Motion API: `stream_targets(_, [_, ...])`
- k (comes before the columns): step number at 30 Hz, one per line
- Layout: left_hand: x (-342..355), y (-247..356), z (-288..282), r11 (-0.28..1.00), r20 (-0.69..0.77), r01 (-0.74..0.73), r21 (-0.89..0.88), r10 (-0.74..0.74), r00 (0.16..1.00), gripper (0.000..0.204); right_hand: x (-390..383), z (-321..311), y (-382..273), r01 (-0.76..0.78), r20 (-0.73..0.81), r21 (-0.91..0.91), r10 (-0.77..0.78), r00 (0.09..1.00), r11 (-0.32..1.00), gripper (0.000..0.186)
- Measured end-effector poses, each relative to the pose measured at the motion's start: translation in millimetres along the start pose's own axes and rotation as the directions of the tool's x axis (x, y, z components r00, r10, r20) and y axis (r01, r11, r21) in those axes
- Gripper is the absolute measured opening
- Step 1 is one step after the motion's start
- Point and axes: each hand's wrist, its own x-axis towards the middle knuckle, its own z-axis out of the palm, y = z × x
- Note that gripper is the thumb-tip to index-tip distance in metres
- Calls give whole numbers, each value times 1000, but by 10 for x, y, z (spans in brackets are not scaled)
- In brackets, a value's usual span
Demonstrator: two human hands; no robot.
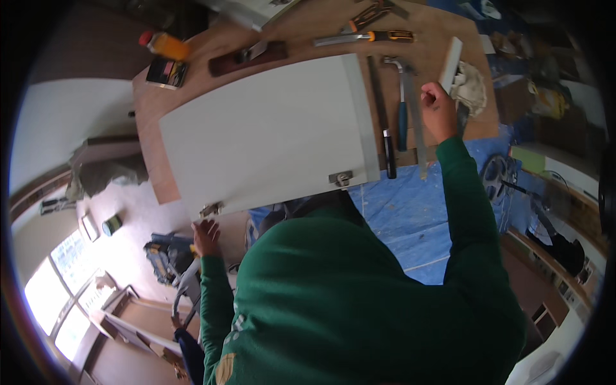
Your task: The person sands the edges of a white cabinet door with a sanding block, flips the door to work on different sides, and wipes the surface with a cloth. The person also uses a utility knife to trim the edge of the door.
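Observation:
A white cabinet door [269, 128] lies on the wooden worktop, with one metal hinge [341, 178] near the right end of its near edge and another hinge [210, 209] at its near left corner. Just below that corner hinge is my left hand [206, 238], its fingers apart and nothing seen in them. My right hand [439, 114] is over the right part of the worktop, fingers curled closed; what they hold, if anything, is hidden. Beside it are a white strip [453, 56], a crumpled cloth [470, 90], a metal ruler [416, 125] and a claw hammer [402, 119].
A black-handled file [387, 138] lies beside the door. Beyond are a yellow-and-black-handled chisel [391, 36], a hand plane [249, 58], an orange bottle [165, 45] and a dark box [166, 72]. Blue sheeting [410, 218] covers floor. Another person's dark sleeve [190, 356] shows lower left.

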Motion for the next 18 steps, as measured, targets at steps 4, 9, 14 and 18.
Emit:
stream_targets(4, [178,-56,-263,994,-57,-79,69,83,995,40,247,-533,498,-333,-81,-145,324,943,932,33])
stream_targets(9, [351,-395,-618,918,77,-140,372,120,990,20,340,-749,954,-461,-258,210,504,824,862,35])
stream_targets(14, [203,-484,-423,611,427,-499,615,274,862,14,329,-960,1874,-463,-273,71,464,843,884,16])
stream_targets(18, [-8,-345,-264,412,429,-454,790,158,889,17,590,-841,1973,-374,-206,-226,331,921,900,28])
